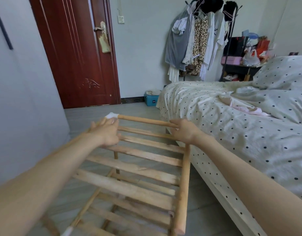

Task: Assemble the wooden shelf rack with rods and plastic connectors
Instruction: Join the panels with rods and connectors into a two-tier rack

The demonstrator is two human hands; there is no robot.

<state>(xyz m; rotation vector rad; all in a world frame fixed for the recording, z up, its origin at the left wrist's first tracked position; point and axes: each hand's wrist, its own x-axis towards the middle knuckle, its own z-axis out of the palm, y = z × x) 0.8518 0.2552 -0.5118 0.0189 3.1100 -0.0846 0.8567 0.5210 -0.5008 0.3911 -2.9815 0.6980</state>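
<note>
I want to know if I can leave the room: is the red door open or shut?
Shut. The red door sits flush within its frame, no gap shows along its handle edge, and nothing of another room is visible past it.

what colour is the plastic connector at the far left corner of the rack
White. The plastic connector shows best in the head view, just beyond the left hand.

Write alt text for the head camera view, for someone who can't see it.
Two bare hands reach to the far end of a slatted wooden shelf rack beside a polka-dot bed: the left hand by a white plastic connector, the right hand on the far rod. A red door stands behind.
</note>
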